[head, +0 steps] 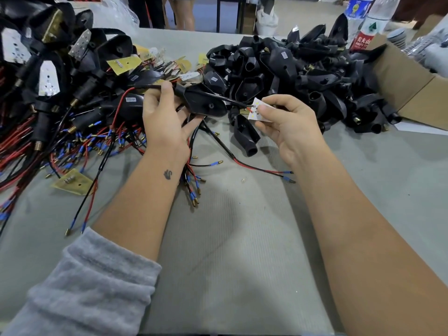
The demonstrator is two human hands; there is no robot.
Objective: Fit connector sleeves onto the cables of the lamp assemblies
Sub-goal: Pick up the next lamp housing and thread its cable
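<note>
I see a black sleeve (203, 103) threaded on a cable (232, 100) that ends at a small white LED board (257, 110), all held up over the middle of the worktop (230, 238). My left hand (164, 117) grips the sleeve's narrow neck, thumb over the top, the other fingers spread loosely under the body. My right hand (288, 120) pinches the LED board between thumb and curled fingers, pulling the cable out of the sleeve's wide end. The board sits just beside the sleeve mouth, not seated in it, so I judge this piece is mid-fit: cable through, board left to draw in.

To my left lies a heap of finished-looking lamp units (48, 76) with red and black wires (80, 146) and blue-tipped ends. To my right sits a big pile of empty sleeves (291, 76), so plenty is left. A few loose wired leads (194, 185) lie under my left wrist. A cardboard box (412, 88) and water bottles (363, 20) stand far right.
</note>
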